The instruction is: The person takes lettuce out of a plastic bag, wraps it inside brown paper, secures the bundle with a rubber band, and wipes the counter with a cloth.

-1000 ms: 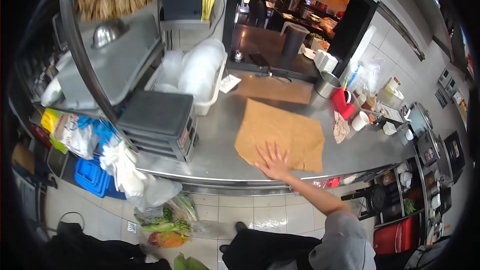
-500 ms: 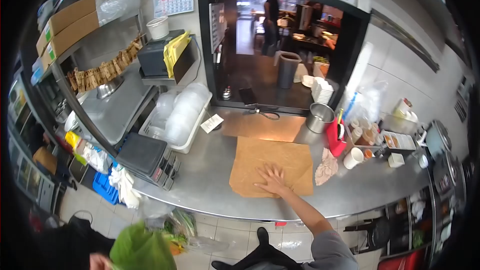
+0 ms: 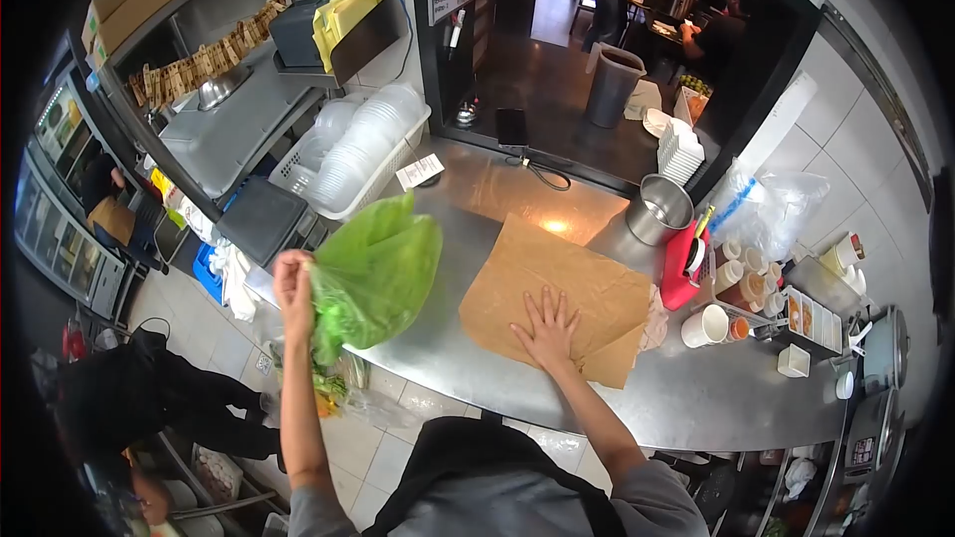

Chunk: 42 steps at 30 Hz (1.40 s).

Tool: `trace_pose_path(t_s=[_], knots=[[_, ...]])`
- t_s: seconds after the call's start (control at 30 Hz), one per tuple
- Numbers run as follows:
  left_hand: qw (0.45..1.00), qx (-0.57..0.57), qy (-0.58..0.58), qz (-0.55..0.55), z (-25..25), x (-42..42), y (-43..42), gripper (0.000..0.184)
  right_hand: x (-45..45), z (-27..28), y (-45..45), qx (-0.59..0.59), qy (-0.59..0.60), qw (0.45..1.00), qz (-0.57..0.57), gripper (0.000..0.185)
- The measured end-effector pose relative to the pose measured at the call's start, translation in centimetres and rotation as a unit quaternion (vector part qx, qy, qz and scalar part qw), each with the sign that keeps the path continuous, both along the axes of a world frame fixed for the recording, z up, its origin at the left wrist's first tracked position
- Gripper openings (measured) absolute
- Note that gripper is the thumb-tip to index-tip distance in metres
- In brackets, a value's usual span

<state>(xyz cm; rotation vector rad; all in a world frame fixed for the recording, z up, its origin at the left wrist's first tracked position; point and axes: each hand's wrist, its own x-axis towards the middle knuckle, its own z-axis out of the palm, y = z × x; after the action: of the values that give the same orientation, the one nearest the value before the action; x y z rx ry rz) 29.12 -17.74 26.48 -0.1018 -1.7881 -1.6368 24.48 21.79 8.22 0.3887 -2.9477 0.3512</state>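
A green plastic bag hangs puffed out over the front left part of the counter. My left hand pinches it at its left edge, fingers closed on the plastic. It looks partly see-through, and I cannot make out whether anything is inside. On the steel counter a brown paper bag lies flat and creased. My right hand rests palm down on it, fingers spread. The paper's right edge overlaps a pinkish cloth.
A white basket of clear plastic containers stands back left, near a dark drawer unit. On the right are a metal pot, a red holder, sauce bottles and a white cup. Another person in dark clothes is at lower left.
My left hand has lifted the green bag from the lower left up to the counter's front edge. My right hand stays flat on the paper bag. The view has shifted and tilted.
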Motion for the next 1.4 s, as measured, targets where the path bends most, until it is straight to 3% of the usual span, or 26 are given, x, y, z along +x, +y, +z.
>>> trace_pose_path(t_s=[0.17,0.27,0.3,0.4,0.43,0.53,0.63,0.73,0.87,0.93,1.0,1.03,1.17,1.4], knots=[[0.983,-0.033,-0.173,-0.044,-10.2,-1.4,-0.2,0.003,0.5,0.1,-2.0,0.001,-0.006,0.998,0.060,0.070],[0.980,0.010,-0.199,-0.020,-12.4,-0.9,-1.2,0.004,-0.1,0.1,-2.9,-0.006,-0.010,0.998,0.061,0.069],[0.980,0.028,-0.196,-0.007,-12.5,-0.6,-1.5,0.005,-0.1,0.2,-3.1,-0.008,-0.011,0.998,0.055,0.068],[0.966,-0.060,-0.251,-0.030,-12.0,0.0,-3.0,0.009,-1.2,1.0,-3.8,-0.037,-0.072,0.996,0.037,0.070],[0.936,-0.124,-0.327,-0.043,-11.2,0.1,-3.7,0.018,-2.4,1.2,-4.2,-0.060,-0.080,0.995,0.026,0.072],[0.910,-0.352,-0.213,0.048,-6.5,0.7,-4.1,0.033,-7.4,2.0,-5.9,-0.144,-0.076,0.987,0.004,0.078],[0.901,-0.362,-0.185,0.155,-3.3,0.2,-6.3,0.044,-15.9,4.2,-8.6,-0.230,-0.005,0.973,0.020,0.084],[0.902,-0.311,-0.176,0.243,-1.9,-1.7,-9.1,0.040,-25.8,4.9,-11.5,-0.241,0.033,0.970,0.017,0.089],[0.815,-0.434,-0.176,0.341,-4.0,-4.8,-14.5,0.038,-36.8,5.7,-14.2,-0.156,0.051,0.981,-0.102,0.099],[0.826,-0.407,-0.180,0.345,-4.5,-6.0,-15.1,0.038,-40.6,5.3,-14.0,-0.118,0.031,0.981,-0.153,0.102],[0.825,-0.404,-0.192,0.346,-5.9,-6.6,-16.0,0.039,-43.3,4.9,-13.1,-0.090,-0.022,0.977,-0.191,0.104],[0.825,-0.400,-0.195,0.348,-5.8,-6.6,-16.0,0.039,-43.8,5.6,-13.1,-0.063,-0.047,0.979,-0.188,0.096],[0.828,-0.385,-0.214,0.348,-5.4,-6.8,-15.6,0.039,-46.4,4.0,-13.8,-0.020,-0.003,0.984,-0.178,0.080],[0.825,-0.381,-0.220,0.355,-5.0,-6.8,-15.3,0.039,-48.0,4.6,-13.9,-0.016,-0.034,0.993,-0.116,0.083]])
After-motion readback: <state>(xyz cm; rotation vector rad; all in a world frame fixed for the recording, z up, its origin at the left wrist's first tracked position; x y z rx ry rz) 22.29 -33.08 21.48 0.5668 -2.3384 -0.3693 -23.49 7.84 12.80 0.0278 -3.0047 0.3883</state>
